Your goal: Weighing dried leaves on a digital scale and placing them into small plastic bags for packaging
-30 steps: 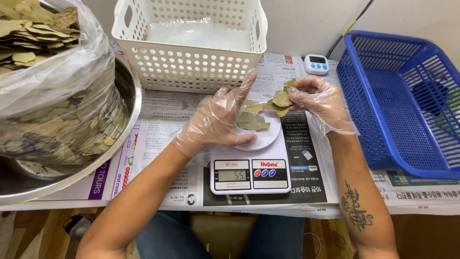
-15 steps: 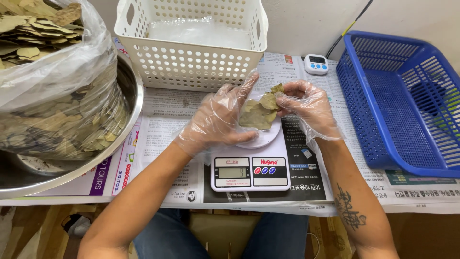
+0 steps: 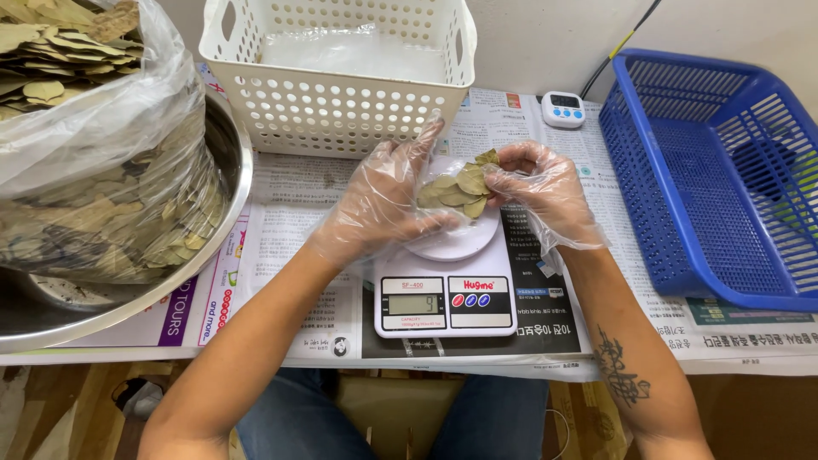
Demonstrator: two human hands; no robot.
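Observation:
A small bundle of dried bay leaves [image 3: 458,189] is held just above the round white pan of a digital kitchen scale [image 3: 445,294]. Both my hands wear loose clear plastic gloves. My left hand [image 3: 388,200] cups the leaves from the left, fingers pointing up toward the basket. My right hand [image 3: 538,192] pinches the same bundle from the right. The scale's display is lit. Whether the leaves touch the pan I cannot tell.
A large metal bowl [image 3: 223,226] holds a clear bag of dried leaves [image 3: 94,162] at the left. A white perforated basket [image 3: 341,72] stands behind the scale, a small white timer [image 3: 563,109] beside it, and a blue plastic basket [image 3: 716,170] at the right. Newspaper [image 3: 290,213] covers the table.
My hands have closed together over the scale pan, gathering the spread leaves into one tight bundle between them.

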